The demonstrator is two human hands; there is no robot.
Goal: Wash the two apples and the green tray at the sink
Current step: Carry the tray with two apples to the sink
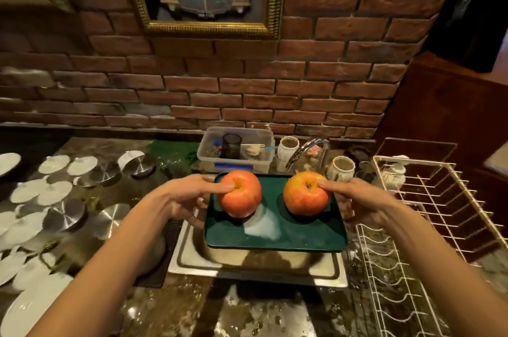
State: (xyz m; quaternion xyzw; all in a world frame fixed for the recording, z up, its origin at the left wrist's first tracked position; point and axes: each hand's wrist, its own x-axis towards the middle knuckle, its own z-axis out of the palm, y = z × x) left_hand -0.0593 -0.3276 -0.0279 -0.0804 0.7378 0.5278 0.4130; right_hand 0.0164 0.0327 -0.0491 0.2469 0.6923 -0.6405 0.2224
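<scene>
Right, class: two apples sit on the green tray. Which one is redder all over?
The apple on the left, under the left hand's forefinger. It is reddish nearly throughout, while the apple on the right shows a yellow-orange top around its stem.

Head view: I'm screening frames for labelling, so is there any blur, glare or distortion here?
Head view: apples and tray fairly sharp; plates at left smeared by blur; pale glare patch on the tray; rack wires and brick courses bend toward the edges, wide-angle distortion; dim warm light, dark shadows under both apples.
</scene>
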